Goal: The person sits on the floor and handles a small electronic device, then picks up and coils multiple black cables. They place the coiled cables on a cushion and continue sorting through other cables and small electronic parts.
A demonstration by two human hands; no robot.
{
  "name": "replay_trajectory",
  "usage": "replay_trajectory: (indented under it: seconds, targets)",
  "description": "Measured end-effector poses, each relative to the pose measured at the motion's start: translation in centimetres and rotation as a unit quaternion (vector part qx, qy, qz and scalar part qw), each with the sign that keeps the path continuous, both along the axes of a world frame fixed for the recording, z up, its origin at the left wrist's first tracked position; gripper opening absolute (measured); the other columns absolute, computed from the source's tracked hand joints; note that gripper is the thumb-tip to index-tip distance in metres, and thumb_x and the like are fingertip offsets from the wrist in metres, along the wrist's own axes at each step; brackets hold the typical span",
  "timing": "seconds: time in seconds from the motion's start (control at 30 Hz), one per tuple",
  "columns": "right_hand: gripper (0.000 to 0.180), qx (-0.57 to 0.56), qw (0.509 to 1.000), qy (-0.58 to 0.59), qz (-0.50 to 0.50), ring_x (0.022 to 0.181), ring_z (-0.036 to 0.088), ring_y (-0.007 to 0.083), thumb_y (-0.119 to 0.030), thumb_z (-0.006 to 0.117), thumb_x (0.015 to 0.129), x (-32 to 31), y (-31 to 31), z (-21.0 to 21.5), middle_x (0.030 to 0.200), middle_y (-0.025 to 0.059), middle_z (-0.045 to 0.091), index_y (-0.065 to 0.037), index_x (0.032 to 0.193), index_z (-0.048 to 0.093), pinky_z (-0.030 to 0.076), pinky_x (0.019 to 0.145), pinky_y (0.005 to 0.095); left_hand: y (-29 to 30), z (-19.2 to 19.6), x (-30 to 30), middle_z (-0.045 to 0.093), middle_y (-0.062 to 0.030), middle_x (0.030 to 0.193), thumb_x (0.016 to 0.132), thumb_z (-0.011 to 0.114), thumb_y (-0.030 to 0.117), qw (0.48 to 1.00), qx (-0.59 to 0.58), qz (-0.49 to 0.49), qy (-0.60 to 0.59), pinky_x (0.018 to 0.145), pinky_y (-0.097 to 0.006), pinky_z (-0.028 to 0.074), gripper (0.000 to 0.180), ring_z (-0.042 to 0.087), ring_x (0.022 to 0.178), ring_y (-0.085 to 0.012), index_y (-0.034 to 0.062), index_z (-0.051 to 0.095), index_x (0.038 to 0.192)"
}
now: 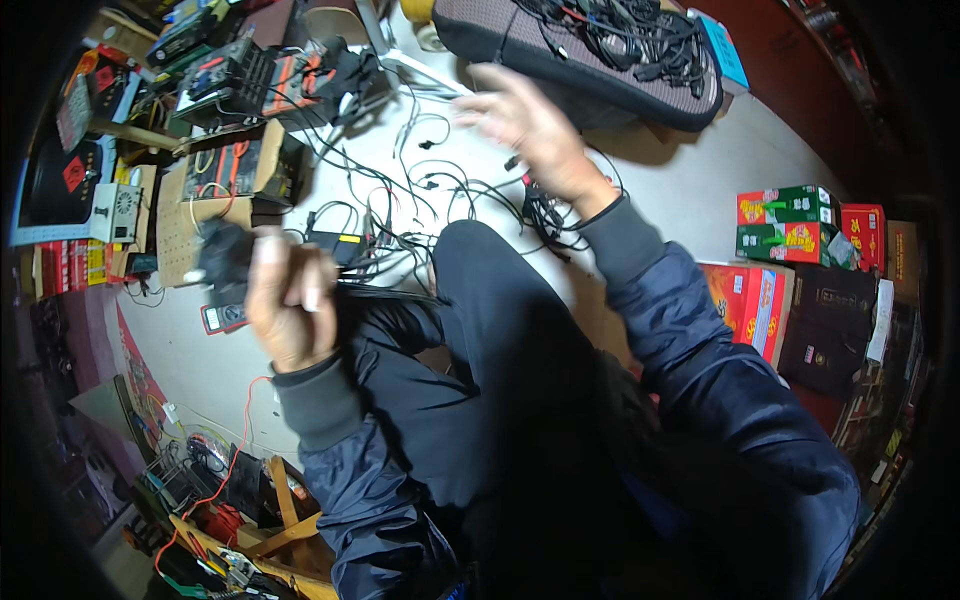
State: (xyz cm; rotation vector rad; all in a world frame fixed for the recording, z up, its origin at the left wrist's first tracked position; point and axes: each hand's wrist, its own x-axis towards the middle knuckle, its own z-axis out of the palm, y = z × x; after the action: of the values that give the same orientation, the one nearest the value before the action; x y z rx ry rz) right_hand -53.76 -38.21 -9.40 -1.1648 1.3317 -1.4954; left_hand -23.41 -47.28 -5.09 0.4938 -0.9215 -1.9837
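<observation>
My left hand (288, 300) is raised at the left with its fingers curled. It holds a black object (226, 258), blurred by motion, that looks like a power adapter with a pale tip. Beneath it on the floor lies a red-edged meter (223, 318). Farther up, my right hand (535, 140) reaches out with spread fingers and nothing in them. Black cables (430, 185) with plugs are strewn over the floor between the hands. A black adapter with a yellow label (345, 245) lies among them, and a cable bundle (545, 212) sits below my right wrist.
A padded seat (475, 30) at the far side carries a tangled cable heap (640, 45). A cardboard box (270, 165) and electronics stand at the left. Red and green cartons (785, 222) are stacked at the right. Wooden furniture (285, 500) is at lower left.
</observation>
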Motion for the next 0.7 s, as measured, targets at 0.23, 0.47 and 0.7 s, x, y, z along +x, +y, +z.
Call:
replay_trajectory:
  seconds: [0.23, 0.47, 0.7]
  targets:
    - [0.033, 0.259, 0.858, -0.181, -0.405, 0.077, 0.066, 0.0131, -0.023, 0.066, 0.1, -13.1, 12.6, -14.8, 0.096, 0.0084, 0.065, 0.003, 0.118, 0.057, 0.055, 0.069, 0.0223, -3.8, 1.1, 1.2, 0.04, 0.0033, 0.057, 0.109, 0.049, 0.03, 0.992, 0.035, 0.027, 0.116, 0.045, -0.022, 0.029, 0.031, 0.031, 0.04, -0.0067, 0.0073, 0.053, 0.089]
    - [0.009, 0.41, 0.841, -0.118, -0.334, 0.066, 0.061, 0.0098, -0.005, 0.062, 0.092, -11.2, 18.5, -28.3, 0.082, 0.0052, 0.069, 0.001, 0.091, 0.069, 0.048, 0.059, 0.0243, -5.8, 1.0, 1.5, 0.029, 0.0016, 0.06, 0.108, 0.053, 0.024, 0.991, 0.051, 0.111, 0.045, 0.047, -0.026, 0.022, 0.03, 0.02, 0.046, -0.0082, 0.0082, 0.047, 0.083]
    - [0.03, 0.438, 0.857, 0.194, -0.188, 0.1, 0.071, 0.0271, -0.016, 0.07, 0.089, -8.1, 12.2, -33.1, 0.109, 0.0176, 0.074, 0.002, 0.112, 0.071, 0.054, 0.088, 0.0346, -6.2, 0.5, 1.0, 0.027, 0.0018, 0.063, 0.107, 0.054, 0.021, 0.976, 0.068, 0.207, -0.022, 0.047, -0.025, 0.021, 0.024, 0.019, 0.047, -0.0083, 0.0034, 0.05, 0.091]
